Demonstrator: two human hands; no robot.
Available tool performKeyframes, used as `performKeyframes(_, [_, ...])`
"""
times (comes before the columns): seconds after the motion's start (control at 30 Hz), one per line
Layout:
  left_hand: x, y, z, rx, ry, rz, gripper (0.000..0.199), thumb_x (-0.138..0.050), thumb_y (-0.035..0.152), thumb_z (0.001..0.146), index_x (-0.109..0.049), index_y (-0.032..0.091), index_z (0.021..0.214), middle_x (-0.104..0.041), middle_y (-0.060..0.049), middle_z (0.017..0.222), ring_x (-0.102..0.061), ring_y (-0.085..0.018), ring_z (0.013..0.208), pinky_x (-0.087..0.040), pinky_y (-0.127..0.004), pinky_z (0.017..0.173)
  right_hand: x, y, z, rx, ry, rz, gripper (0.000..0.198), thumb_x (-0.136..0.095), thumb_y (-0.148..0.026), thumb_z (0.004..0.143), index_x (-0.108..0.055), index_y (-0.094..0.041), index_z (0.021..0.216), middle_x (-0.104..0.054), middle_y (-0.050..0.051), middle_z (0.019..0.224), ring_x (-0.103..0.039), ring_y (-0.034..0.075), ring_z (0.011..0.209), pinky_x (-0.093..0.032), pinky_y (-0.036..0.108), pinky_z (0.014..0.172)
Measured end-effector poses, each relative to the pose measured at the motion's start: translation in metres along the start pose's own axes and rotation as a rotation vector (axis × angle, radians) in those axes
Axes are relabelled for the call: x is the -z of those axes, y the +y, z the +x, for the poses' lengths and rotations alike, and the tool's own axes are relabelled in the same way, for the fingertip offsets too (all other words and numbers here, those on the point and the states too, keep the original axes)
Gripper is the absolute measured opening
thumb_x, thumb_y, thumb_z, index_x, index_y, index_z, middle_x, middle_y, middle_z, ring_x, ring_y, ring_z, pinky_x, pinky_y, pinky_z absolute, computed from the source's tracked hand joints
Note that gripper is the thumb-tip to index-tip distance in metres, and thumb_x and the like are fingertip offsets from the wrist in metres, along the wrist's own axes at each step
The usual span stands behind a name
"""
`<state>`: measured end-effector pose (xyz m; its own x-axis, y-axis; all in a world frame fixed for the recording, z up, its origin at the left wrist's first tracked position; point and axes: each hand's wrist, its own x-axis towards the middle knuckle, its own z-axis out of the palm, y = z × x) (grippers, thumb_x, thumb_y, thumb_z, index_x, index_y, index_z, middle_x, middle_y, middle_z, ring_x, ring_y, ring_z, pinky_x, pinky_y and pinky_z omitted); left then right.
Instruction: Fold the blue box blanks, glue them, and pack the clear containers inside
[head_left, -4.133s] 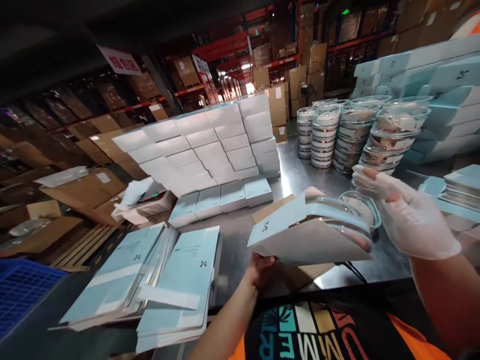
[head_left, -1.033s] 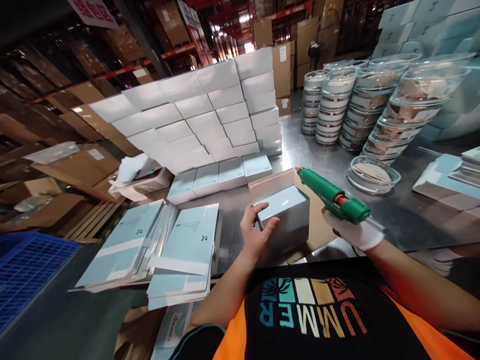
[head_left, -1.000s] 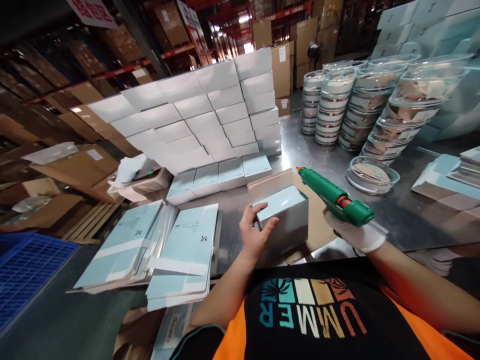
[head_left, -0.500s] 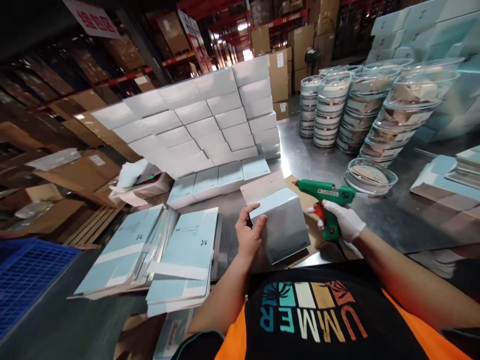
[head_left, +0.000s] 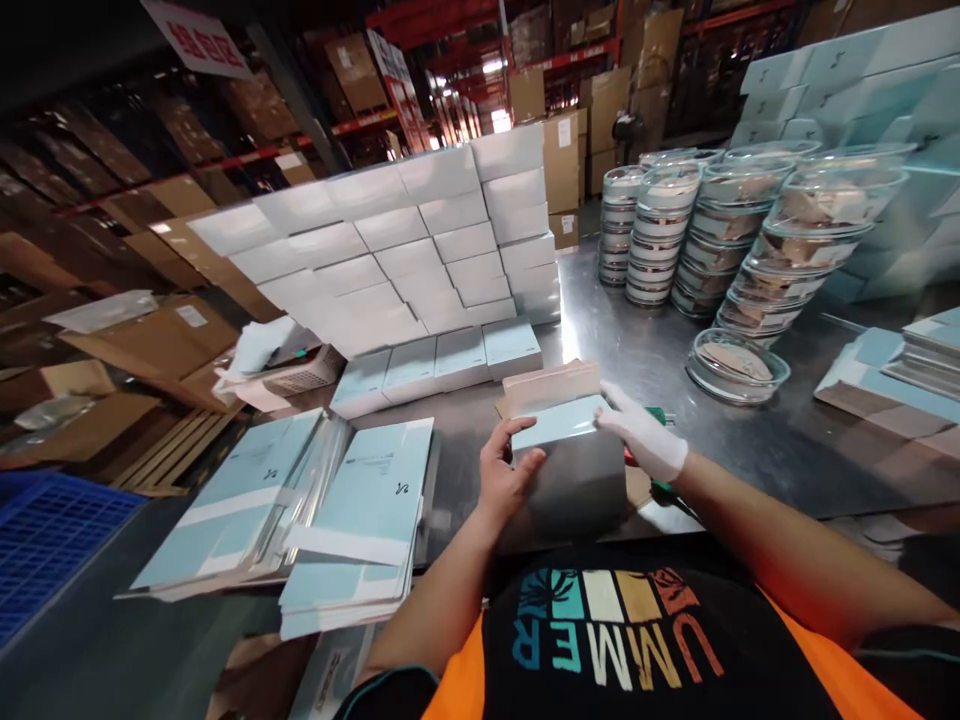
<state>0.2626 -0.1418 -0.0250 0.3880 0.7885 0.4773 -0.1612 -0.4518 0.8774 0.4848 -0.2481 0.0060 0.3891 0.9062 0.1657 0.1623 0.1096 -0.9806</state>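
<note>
The glue gun [head_left: 660, 480] is down — gloved right hand [head_left: 641, 440] presses, bare left hand [head_left: 506, 475] grips the box [head_left: 570, 470]: light, crushable card, best held by its edges.

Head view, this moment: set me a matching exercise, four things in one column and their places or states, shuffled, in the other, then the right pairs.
Things:
1. light blue box
2. left hand
3. right hand
4. single clear dish

Places or states:
A. gloved in white, fingers on the box's top right edge
B. alone on the steel table, in front of the stacked dishes
C. bare, gripping the box's left side
D. held between both hands, brown flap standing open at the back

Pairs: 1-D, 2-C, 3-A, 4-B
</note>
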Motion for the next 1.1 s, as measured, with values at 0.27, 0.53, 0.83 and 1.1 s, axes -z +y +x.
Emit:
performKeyframes(0.27, [-0.001,-0.02,-0.001,-0.231,0.071,-0.095,0.054,-0.089,0.062,0.084,-0.062,0.023,0.109,-0.07,-0.011,0.124,-0.071,-0.029,0.125,-0.054,-0.043,0.108,0.009,0.011,0.0,0.287,-0.173,-0.138,0.074,-0.096,-0.054,0.071,-0.066,-0.022,0.13,-0.071,0.016,0.144,-0.069,0.035,0.132,-0.058,0.049,0.111])
performKeyframes(0.53, [0.018,-0.011,0.02,-0.543,-0.296,-0.024,0.029,-0.079,0.046,0.099,-0.081,0.025,0.119,-0.078,-0.013,0.125,-0.071,-0.03,0.131,-0.056,-0.053,0.113,0.015,0.005,-0.019,0.485,-0.327,-0.234,0.024,-0.075,-0.034,0.102,-0.078,-0.032,0.126,-0.063,0.01,0.161,-0.062,0.028,0.148,-0.05,0.052,0.125])
performKeyframes(0.83, [0.022,-0.008,0.02,-0.561,-0.367,-0.007,0.025,-0.073,0.04,0.104,-0.083,0.026,0.122,-0.085,-0.011,0.121,-0.073,-0.031,0.131,-0.056,-0.058,0.113,0.014,0.015,-0.02,0.458,-0.315,-0.271,0.036,-0.074,-0.036,0.101,-0.076,-0.032,0.136,-0.054,0.009,0.17,-0.054,0.031,0.156,-0.046,0.053,0.129])
performKeyframes(1.1, [0.071,-0.014,0.011,-0.151,-0.102,0.162,0.076,-0.064,0.07,0.101,-0.055,0.023,0.16,-0.057,-0.02,0.165,-0.056,-0.036,0.153,-0.05,-0.051,0.122,0.015,0.054,-0.013,0.051,-0.073,-0.307,0.084,-0.092,-0.045,0.072,-0.062,-0.02,0.146,-0.078,0.016,0.131,-0.077,0.037,0.118,-0.066,0.051,0.102])
